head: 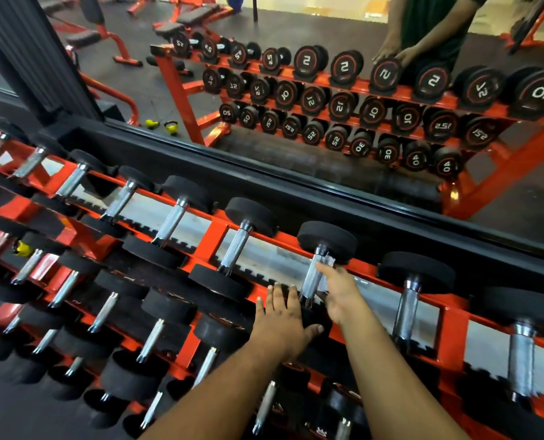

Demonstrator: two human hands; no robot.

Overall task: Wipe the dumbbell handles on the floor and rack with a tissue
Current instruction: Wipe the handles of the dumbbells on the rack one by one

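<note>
1. Head view: I'm standing over the orange dumbbell rack [451, 315], which runs from the left edge down to the lower right, black-headed dumbbells lying across its tiers.
2. My right hand [340, 290] is at the chrome handle [312, 277] of a top-tier dumbbell [326, 241], fingers along its right side. Whether they actually close round the bar, I cannot tell.
3. A pale scrap shows at my right fingertips against the handle. It may be the tissue [329, 260], but it is too blurred to be sure.
4. My left hand [280, 319] lies flat and relaxed on that dumbbell's near black head, fingers straight, thumb out to the right, grasping nothing.
5. Behind the rack, a wall mirror [296, 100] reflects the numbered dumbbell ends, my arms over the top tier, and two yellow kettlebells [162, 125] on the floor.
</note>
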